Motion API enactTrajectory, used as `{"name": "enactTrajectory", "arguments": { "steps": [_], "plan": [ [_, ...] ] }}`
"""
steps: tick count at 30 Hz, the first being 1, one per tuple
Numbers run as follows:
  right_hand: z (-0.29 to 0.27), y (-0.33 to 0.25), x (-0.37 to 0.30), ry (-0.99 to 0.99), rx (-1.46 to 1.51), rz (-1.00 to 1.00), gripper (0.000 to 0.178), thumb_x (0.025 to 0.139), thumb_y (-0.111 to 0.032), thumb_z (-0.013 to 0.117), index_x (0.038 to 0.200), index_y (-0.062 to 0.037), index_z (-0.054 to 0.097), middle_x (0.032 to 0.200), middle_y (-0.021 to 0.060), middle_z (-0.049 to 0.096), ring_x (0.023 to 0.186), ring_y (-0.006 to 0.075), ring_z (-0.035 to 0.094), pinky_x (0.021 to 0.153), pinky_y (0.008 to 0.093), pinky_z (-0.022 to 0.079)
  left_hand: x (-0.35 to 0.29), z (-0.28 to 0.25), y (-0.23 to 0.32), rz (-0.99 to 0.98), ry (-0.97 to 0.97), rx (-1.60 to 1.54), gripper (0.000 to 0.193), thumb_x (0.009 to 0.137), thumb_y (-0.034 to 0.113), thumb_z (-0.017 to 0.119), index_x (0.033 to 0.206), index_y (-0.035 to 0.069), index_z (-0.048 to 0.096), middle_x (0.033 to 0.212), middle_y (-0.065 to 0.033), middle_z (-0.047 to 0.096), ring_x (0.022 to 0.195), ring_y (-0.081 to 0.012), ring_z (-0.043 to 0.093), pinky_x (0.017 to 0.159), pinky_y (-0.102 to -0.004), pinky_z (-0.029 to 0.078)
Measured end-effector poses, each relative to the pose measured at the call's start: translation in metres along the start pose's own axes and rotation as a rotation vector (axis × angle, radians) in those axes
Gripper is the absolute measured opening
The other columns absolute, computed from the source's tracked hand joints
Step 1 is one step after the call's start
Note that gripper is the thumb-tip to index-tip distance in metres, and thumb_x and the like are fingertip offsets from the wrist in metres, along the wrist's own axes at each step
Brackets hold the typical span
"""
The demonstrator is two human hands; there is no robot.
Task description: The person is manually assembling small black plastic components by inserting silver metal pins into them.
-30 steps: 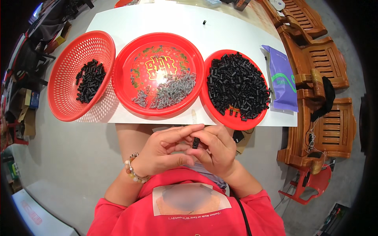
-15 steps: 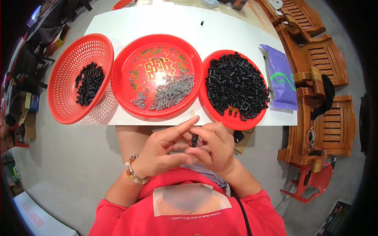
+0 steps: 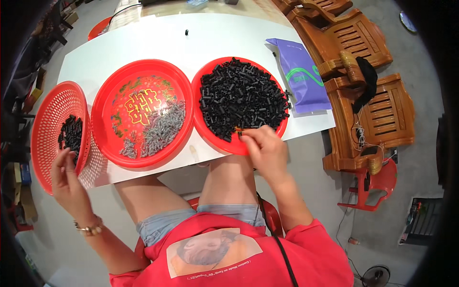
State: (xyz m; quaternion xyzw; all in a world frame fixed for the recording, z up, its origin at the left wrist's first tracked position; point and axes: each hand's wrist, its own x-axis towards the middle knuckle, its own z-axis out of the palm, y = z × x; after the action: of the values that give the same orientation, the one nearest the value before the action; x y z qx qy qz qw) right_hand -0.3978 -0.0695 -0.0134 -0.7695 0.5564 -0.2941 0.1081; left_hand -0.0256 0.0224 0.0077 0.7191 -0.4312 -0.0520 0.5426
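My left hand (image 3: 70, 184) is at the near side of a red perforated basket (image 3: 45, 110). Its fingers are bent and apart, with nothing visible between them. Inside the basket lies a pile of short black cylindrical parts (image 3: 72, 131). My right hand (image 3: 270, 152) reaches to the near rim of a red tray (image 3: 228, 147). Thumb and forefinger close on a small black cylindrical part (image 3: 240, 136) there. Many similar black pieces (image 3: 241, 98) heap that tray. Between the two stands a red round tray (image 3: 107, 143) with a mound of small silvery springs (image 3: 165, 126).
The containers stand on a white table (image 3: 143, 40). A purple packet (image 3: 302, 76) lies right of the black pieces. One black part (image 3: 186, 32) sits alone farther back. Wooden chairs (image 3: 377, 115) and a red plastic stool (image 3: 380, 184) stand to the right.
My hands were together in front of me around a black cylindrical part. They have parted: the left to the basket, the right to the tray of black pieces. The view has shifted.
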Motion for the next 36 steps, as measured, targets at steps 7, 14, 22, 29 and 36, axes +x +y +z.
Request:
{"name": "enactTrajectory", "arguments": {
  "steps": [7, 14, 22, 29, 36],
  "plan": [
    [-0.01, 0.023, 0.003, -0.148, -0.143, 0.184, 0.012, 0.077, -0.019, 0.067, 0.084, -0.0101, 0.07, 0.08, 0.0058, 0.06, 0.073, 0.0262, 0.061, 0.063, 0.0376, 0.049, 0.013, -0.011, -0.016, 0.179, -0.004, 0.502, 0.017, 0.088, 0.002, 0.056, 0.103, 0.0, 0.064, 0.108, -0.0111, 0.064, 0.101, -0.0203, 0.059, 0.09, -0.0313, 0.044],
    [-0.005, 0.02, 0.009, -0.208, -0.186, 0.096, 0.014, 0.076, -0.021, 0.068, 0.084, -0.0092, 0.07, 0.082, 0.0072, 0.06, 0.073, 0.0278, 0.061, 0.064, 0.0385, 0.049, -0.033, 0.031, 0.02, 0.15, -0.029, -0.077, 0.019, 0.082, -0.008, 0.056, 0.096, 0.0, 0.065, 0.091, -0.0078, 0.066, 0.083, -0.0152, 0.061, 0.076, -0.0261, 0.048],
    [-0.013, -0.029, 0.008, -0.176, 0.078, -0.002, 0.015, 0.074, -0.009, 0.07, 0.086, -0.0024, 0.065, 0.079, 0.0075, 0.058, 0.06, 0.0168, 0.058, 0.051, 0.028, 0.044, -0.092, 0.071, 0.041, 0.133, -0.554, -0.29, 0.012, 0.077, 0.0, 0.066, 0.089, 0.001, 0.067, 0.075, -0.0101, 0.065, 0.061, -0.0209, 0.061, 0.057, -0.0281, 0.047],
    [0.005, -0.045, -0.006, -0.387, 1.163, 0.254, 0.015, 0.079, -0.001, 0.059, 0.095, 0.0002, 0.058, 0.083, 0.0033, 0.054, 0.055, 0.0059, 0.046, 0.049, 0.0177, 0.036, -0.099, 0.091, 0.061, -0.099, -0.676, -0.451, 0.012, 0.079, 0.005, 0.066, 0.092, 0.004, 0.067, 0.072, -0.01, 0.063, 0.06, -0.0189, 0.06, 0.056, -0.0283, 0.047],
    [-0.013, -0.005, -0.002, -0.35, 1.884, 0.715, 0.03, 0.086, -0.013, 0.043, 0.113, 0.0001, 0.05, 0.089, 0.0135, 0.062, 0.053, 0.0115, 0.048, 0.045, 0.0226, 0.035, -0.102, 0.1, 0.063, -0.155, -0.725, -0.473, 0.014, 0.081, 0.004, 0.065, 0.094, 0.001, 0.067, 0.079, -0.0109, 0.066, 0.066, -0.0148, 0.062, 0.061, -0.0255, 0.05]
  ]
}}
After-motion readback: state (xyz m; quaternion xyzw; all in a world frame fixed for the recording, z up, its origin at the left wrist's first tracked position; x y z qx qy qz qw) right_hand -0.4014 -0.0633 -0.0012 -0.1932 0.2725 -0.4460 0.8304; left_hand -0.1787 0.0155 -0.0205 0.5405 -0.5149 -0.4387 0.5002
